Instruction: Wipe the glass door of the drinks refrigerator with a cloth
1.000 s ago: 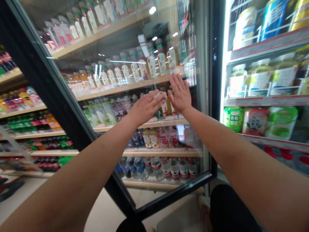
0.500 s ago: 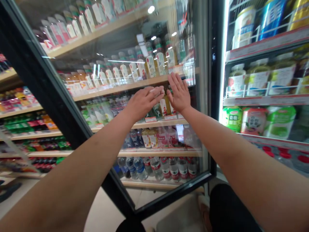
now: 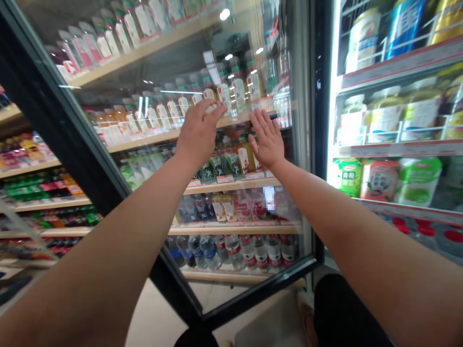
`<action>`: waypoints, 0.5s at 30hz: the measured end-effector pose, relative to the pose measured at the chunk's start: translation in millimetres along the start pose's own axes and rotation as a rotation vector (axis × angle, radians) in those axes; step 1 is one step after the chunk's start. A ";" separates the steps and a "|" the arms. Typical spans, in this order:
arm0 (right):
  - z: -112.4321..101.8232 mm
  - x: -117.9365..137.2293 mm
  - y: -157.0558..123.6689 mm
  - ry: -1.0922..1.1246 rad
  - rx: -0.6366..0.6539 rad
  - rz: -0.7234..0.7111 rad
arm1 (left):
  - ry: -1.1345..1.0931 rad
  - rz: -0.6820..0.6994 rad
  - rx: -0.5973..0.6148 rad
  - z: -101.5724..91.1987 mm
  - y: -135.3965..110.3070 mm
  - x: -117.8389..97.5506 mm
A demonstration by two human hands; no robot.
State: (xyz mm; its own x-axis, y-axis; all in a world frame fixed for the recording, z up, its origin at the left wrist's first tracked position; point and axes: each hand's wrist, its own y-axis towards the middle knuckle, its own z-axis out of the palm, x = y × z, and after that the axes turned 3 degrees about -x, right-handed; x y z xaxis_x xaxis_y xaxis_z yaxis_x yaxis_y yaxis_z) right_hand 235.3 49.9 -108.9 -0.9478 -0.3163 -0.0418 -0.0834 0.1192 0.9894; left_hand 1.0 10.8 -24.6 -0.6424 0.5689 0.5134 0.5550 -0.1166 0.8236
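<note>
My left hand (image 3: pixel 198 131) presses against the glass door (image 3: pixel 249 250) of an open drinks fridge, fingers close together and bent. Whatever is under its palm is hidden now; a white wipe showed there a moment ago. My right hand (image 3: pixel 268 140) lies flat on the same pane just to the right, fingers stretched out and holding nothing. Both arms reach forward from the lower corners. Through the glass I see shelves of bottles (image 3: pixel 231 207).
The door's black frame (image 3: pixel 72 140) runs diagonally from the top left to the bottom middle. The open fridge's lit shelves (image 3: pixel 398 149) with cans and green and red cartons stand at the right. Pale floor (image 3: pixel 159 318) lies below.
My left hand has slid up and to the left across the glass, and the white wipe visible under it earlier no longer shows. My right hand has stayed in place.
</note>
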 end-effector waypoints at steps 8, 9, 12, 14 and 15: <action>-3.4 2.6 0.6 0.018 0.002 0.013 | 0.182 -0.035 0.091 -8.5 -14.6 3.9; -3.5 2.8 0.7 0.023 0.003 0.013 | 0.178 -0.020 0.088 -8.3 -14.8 5.3; -3.1 2.6 0.8 0.035 0.004 0.014 | 0.185 0.030 0.067 -7.8 -14.7 7.3; -2.6 2.1 0.7 0.038 0.002 0.013 | 0.198 0.038 0.089 -7.9 -15.9 5.2; -2.4 1.7 0.6 0.040 0.002 0.012 | 0.202 0.032 0.108 -7.9 -17.2 3.2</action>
State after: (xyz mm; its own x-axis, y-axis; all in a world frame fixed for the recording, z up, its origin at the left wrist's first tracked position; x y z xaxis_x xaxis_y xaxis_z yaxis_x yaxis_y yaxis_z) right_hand 234.4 47.1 -108.0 -0.9356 -0.3523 -0.0247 -0.0731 0.1248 0.9895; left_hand -14.8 8.2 -35.2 -0.7104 0.3909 0.5852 0.6228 -0.0381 0.7815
